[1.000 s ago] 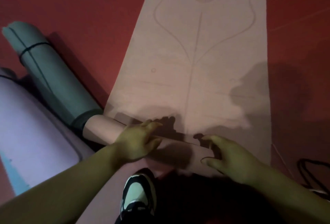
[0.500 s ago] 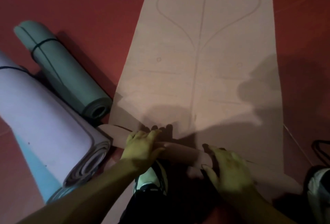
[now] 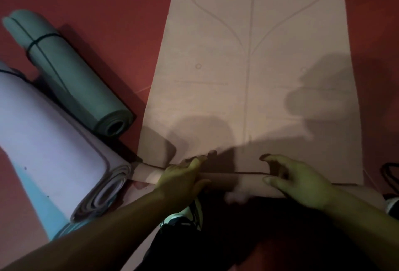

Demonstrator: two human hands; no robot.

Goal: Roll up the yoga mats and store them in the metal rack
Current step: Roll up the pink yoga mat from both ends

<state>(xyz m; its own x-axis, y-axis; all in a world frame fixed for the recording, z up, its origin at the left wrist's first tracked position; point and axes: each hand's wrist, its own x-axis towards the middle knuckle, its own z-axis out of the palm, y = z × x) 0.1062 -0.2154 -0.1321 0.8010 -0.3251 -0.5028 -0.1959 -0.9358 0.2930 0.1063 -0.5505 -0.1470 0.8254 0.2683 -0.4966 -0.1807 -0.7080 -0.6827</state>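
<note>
A pink yoga mat point(image 3: 254, 76) with a line drawing lies flat on the red floor, stretching away from me. Its near end is rolled into a thin tube point(image 3: 222, 181) lying across the view. My left hand point(image 3: 181, 177) grips the roll left of its middle, fingers curled over the top. My right hand point(image 3: 300, 181) holds the roll further right, thumb in front and fingers reaching over onto the flat mat. The metal rack is not in view.
To the left lie a rolled grey-green mat point(image 3: 69, 76) tied with a dark band and a thicker rolled lilac mat point(image 3: 54, 152) over a blue one. My shoe point(image 3: 183, 216) and dark trouser leg sit below the roll. A black cord point(image 3: 390, 173) lies at the right edge.
The roll has turned forward a little along the mat and lies more level across the view. Both hands stayed on it; the view has shifted, showing more of the lilac roll.
</note>
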